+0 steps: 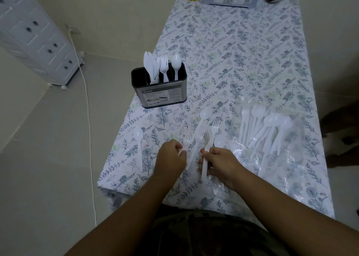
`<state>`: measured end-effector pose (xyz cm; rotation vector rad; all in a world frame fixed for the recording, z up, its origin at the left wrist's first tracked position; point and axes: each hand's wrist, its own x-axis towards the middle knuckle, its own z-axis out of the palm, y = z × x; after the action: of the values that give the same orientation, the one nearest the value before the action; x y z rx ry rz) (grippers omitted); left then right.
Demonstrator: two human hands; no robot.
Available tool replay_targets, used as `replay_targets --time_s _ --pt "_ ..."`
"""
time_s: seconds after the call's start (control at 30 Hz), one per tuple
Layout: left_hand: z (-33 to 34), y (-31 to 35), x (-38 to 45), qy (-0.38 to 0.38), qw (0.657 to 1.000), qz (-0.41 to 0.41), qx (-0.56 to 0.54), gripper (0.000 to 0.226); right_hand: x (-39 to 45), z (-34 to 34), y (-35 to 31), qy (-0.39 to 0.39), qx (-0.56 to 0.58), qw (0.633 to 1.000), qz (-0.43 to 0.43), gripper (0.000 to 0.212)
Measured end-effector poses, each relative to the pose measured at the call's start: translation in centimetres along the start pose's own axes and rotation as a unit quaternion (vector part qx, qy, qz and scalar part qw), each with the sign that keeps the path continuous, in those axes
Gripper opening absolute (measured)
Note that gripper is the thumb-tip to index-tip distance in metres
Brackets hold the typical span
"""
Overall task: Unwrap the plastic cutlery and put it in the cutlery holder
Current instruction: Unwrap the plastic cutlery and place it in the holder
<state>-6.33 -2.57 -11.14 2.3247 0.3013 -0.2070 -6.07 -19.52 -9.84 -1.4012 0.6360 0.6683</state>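
**Dim, cool light and a wide-angle bend**

The scene is underlit with a bluish-grey cast — soft, diffuse light with no one source in view. Shadows are faint: a weak one lies under the cutlery holder [159, 87]. The clear plastic wrap [272, 154] throws pale glare patches at the right of the bench [242, 42]. Straight lines bow near the edges — the drawer unit [33, 34] leans hard. The forearms at the bottom are dark and soft, and white cutlery near the hands blurs into the cloth.
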Motion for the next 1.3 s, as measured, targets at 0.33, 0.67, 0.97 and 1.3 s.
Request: replay_targets --time_s 0.33,0.67,0.97,1.3 --pt "1.4 -0.9 0.9 -0.029 0.988 0.006 0.154 0.013 -0.1 -1.0 0.4 0.005 0.022 1.000 0.006 0.017" --pt "0.6 -2.1 1.0 -0.030 0.998 -0.034 0.054 0.015 -0.3 -0.8 0.1 0.000 0.015 1.000 0.012 0.019" --pt "1.0 -1.4 2.0 0.005 1.000 -0.001 0.023 0.032 -0.4 -0.5 0.2 -0.001 0.012 1.000 0.018 0.016" --pt "0.9 2.3 1.0 0.017 0.994 -0.005 -0.112 0.009 -0.8 0.0 -0.1 0.031 -0.111 0.991 -0.072 0.029"
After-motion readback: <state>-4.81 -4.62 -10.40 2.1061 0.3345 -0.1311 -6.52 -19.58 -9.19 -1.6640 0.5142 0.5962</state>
